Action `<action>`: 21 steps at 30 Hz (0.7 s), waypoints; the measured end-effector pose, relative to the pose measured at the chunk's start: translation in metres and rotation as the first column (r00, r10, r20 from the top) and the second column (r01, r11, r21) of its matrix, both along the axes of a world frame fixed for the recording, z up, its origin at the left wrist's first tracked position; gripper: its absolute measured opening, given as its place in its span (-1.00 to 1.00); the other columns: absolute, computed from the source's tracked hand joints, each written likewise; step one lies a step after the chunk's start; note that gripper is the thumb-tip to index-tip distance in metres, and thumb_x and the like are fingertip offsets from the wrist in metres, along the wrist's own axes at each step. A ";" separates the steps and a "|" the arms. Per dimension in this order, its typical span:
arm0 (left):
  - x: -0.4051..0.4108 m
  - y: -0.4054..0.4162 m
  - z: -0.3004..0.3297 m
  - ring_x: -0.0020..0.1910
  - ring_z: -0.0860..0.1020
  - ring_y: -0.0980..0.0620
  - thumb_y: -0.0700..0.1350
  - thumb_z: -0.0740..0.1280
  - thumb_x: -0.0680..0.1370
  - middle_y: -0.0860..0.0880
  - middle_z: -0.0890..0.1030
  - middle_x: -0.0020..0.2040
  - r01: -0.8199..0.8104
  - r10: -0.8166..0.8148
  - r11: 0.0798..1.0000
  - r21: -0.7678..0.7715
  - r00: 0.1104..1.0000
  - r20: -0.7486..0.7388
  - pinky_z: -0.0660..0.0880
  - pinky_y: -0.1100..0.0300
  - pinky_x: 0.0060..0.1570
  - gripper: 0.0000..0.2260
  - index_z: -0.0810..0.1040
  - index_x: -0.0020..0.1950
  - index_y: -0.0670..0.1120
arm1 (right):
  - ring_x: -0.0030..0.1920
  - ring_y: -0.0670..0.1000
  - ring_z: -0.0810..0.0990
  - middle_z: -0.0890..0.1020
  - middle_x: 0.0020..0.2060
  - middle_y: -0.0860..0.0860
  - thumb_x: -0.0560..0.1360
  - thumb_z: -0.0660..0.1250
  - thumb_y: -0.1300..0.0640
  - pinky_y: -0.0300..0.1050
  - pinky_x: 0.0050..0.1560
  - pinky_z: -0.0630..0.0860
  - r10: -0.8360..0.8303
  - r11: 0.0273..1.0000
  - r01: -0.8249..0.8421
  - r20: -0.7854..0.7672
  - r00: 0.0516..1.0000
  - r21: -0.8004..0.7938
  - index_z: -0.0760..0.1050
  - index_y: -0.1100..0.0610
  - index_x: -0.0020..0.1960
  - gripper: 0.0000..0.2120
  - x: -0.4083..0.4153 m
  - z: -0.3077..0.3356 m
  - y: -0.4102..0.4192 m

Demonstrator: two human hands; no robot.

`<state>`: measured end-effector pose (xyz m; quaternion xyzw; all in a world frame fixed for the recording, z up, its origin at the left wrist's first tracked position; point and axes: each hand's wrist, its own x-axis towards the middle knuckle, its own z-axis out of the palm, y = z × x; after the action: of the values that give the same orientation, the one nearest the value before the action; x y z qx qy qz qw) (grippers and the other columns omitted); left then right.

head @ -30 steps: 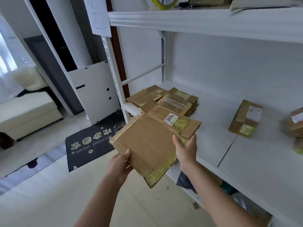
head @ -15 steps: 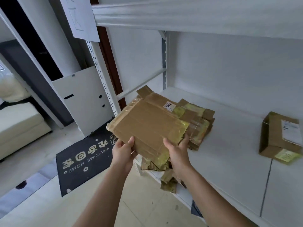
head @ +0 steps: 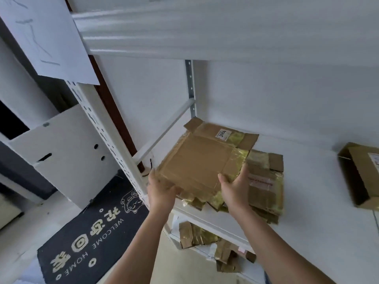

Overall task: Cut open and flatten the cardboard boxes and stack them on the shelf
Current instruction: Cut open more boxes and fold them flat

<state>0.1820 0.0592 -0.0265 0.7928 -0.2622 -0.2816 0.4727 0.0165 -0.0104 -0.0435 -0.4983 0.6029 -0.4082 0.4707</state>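
A flattened brown cardboard box (head: 196, 158) with yellowish tape and a small white label lies over the stack of flattened boxes (head: 264, 185) at the left end of the white shelf (head: 307, 201). My left hand (head: 161, 188) grips its near left corner. My right hand (head: 233, 186) grips its near right edge, thumb on top and fingers underneath. An uncut taped box (head: 361, 177) stands on the shelf to the right, apart from the stack.
The perforated white shelf upright (head: 106, 136) stands just left of my left hand. An upper shelf (head: 225, 31) hangs overhead. Cardboard scraps (head: 205, 240) lie below the shelf. A dark welcome mat (head: 88, 240) covers the floor at the left.
Both hands carried the flattened box forward from in front of the shelf onto the stack. The camera moved closer and turned left.
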 end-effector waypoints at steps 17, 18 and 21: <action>0.105 -0.102 -0.084 0.53 0.10 -0.23 0.27 0.19 0.57 -0.05 -0.02 0.60 0.429 -0.763 0.599 0.676 0.563 0.318 0.18 -0.25 0.43 -0.39 0.14 0.56 0.12 | 0.46 0.10 0.32 0.12 0.54 0.10 0.57 0.29 0.34 -0.02 0.42 0.38 -0.015 0.993 0.057 -0.360 0.933 0.105 -0.33 0.03 0.59 -0.08 0.099 -0.061 -0.044; 0.103 -0.107 -0.087 0.53 0.11 -0.22 0.30 0.23 0.54 -0.03 -0.01 0.59 0.423 -0.773 0.589 0.688 0.544 0.327 0.18 -0.26 0.42 -0.35 0.16 0.54 0.07 | 0.46 0.14 0.31 0.08 0.55 0.11 0.59 0.21 0.36 0.04 0.42 0.38 -0.007 0.994 0.052 -0.404 0.915 0.101 -0.33 0.01 0.59 -0.14 0.104 -0.061 -0.045; 0.097 -0.116 -0.092 0.59 -0.14 -0.15 0.27 0.31 0.51 -0.03 -0.06 0.61 0.419 -0.815 0.566 0.710 0.416 0.404 -0.07 -0.25 0.50 -0.28 0.17 0.52 -0.08 | 0.55 0.28 0.01 -0.16 0.58 0.17 0.54 0.22 0.42 0.14 0.49 0.19 -0.023 0.999 -0.012 -0.716 0.698 -0.044 -0.25 0.13 0.60 -0.16 0.113 -0.060 -0.046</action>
<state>0.2788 -0.0566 -0.1188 0.7630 -0.6208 -0.1761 -0.0368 0.1298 -0.0569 -0.1033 -0.6265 0.7304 -0.1976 0.1867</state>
